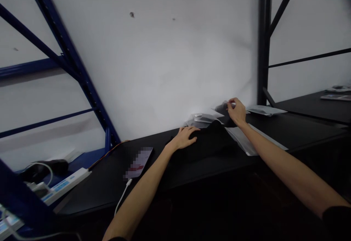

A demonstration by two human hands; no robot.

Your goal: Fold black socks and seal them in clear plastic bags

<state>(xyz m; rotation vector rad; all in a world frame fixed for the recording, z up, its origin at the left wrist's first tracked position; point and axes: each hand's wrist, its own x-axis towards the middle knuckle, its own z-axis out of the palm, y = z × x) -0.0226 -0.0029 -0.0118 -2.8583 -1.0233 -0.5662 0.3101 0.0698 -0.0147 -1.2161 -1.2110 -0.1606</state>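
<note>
My left hand (185,137) lies with its fingers spread on a black cloth-like item (211,142) on the black table. Further back and to the right, my right hand (236,110) is raised with thumb and fingers pinched at a small greyish, partly see-through item (222,106) near the wall. Behind my left hand sits a clear plastic bag (204,118) with something inside. A flat frosted bag (246,142) lies under my right forearm. Another pale bag (265,110) rests to the right of my right hand.
A phone (139,162) with a white cable lies left of my left forearm. Power strips (67,184) and cables stand at the far left by a blue metal frame (79,72). A black post (263,43) rises behind the table (309,129). A white wall closes off the back.
</note>
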